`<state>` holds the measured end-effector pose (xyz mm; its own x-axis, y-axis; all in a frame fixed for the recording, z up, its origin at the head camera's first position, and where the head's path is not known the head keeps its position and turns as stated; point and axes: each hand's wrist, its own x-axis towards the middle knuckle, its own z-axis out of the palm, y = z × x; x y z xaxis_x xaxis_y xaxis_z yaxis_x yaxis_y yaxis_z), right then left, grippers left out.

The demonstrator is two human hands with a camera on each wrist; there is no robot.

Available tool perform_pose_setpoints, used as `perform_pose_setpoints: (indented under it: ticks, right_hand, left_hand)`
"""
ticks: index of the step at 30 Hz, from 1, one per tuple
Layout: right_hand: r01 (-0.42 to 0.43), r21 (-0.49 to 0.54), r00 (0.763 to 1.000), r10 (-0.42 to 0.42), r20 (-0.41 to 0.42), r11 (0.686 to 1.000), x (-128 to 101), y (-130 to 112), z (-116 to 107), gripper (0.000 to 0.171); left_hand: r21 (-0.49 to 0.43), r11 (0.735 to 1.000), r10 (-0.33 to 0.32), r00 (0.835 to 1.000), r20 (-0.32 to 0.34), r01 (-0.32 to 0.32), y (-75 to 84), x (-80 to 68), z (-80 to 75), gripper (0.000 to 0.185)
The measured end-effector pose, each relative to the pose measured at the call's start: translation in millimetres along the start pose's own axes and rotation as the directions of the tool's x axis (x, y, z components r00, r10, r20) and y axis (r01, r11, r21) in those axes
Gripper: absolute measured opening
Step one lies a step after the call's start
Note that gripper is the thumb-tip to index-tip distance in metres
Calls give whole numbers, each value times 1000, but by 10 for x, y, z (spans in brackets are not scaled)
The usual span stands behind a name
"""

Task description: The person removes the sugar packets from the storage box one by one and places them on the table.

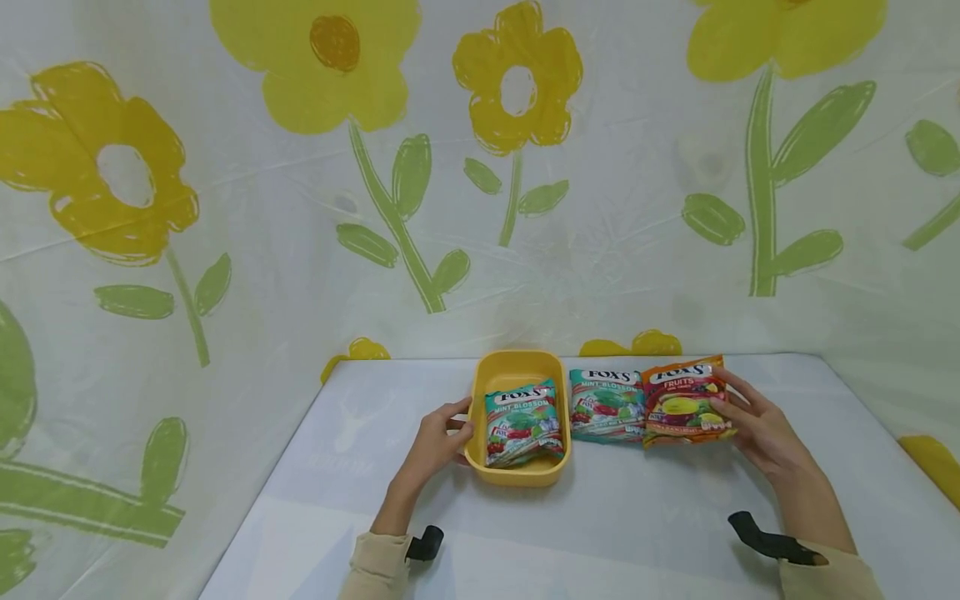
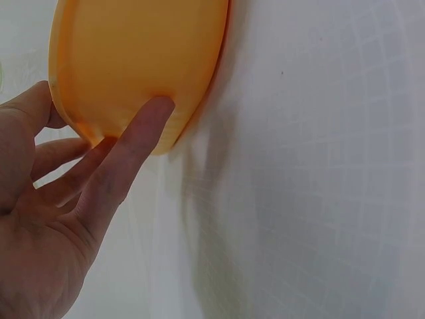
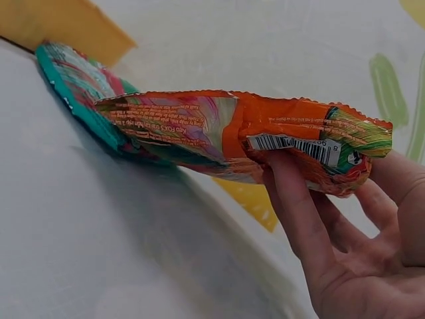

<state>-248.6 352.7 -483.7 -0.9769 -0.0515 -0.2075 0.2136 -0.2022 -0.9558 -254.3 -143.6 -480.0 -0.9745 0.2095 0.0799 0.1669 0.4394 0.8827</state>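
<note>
- The orange candy bag (image 1: 684, 402) sits right of centre in the head view, label facing up and its top edge pointing to the back of the table. Its long axis runs front to back, and its left edge overlaps the teal mint bag (image 1: 606, 405) beside it.
- In the right wrist view the orange bag is lifted and slightly tilted, barcode side down.
- A second teal bag (image 1: 521, 422) lies slanted inside the yellow tub (image 1: 517, 367), just left of the other two.
- Everything's on a white table (image 1: 600, 517), with a white sheet covered in yellow flowers (image 1: 517, 75) hanging behind and round the sides.
- The right hand (image 1: 757, 429) comes in from the lower right, fingers curled under the orange bag and pinching its right edge.
- The left hand (image 1: 438, 437) reaches from the lower left, fingers fairly straight, fingertips (image 2: 156, 109) pressed on the tub's left wall, not wrapped round it.
</note>
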Motion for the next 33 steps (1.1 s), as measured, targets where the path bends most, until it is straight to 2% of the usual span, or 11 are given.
perform_pose_setpoints:
  ticks: [4,7,14,21,28,33]
  right_hand:
    - [-23,-40,1000,23,-15,999,20,11,-9,71]
    - [-43,-138,999,39,-37,989,36,36,-13,74]
    - [-41,-387,998,22,-54,921,55,74,5,80]
    - [22,-612,998,-54,-34,791,56,69,90,87]
    - [30,-724,994,-96,-50,689,75,78,166,94]
    - [32,-791,991,-120,-53,610,92,78,201,97]
  left_hand:
    - [11,1000,0,1000,-7,0,2,2,3,51]
    - [30,999,10,1000,-12,-10,6,1,1,50]
    - [41,999,10,1000,-20,-9,-7,7,8,50]
    - [25,1000,-10,1000,-20,11,-27,24,10,51]
    - [21,1000,-4,1000,-16,4,-23,24,6,50]
    - [54,998,20,999,-28,-19,-27,26,4,49]
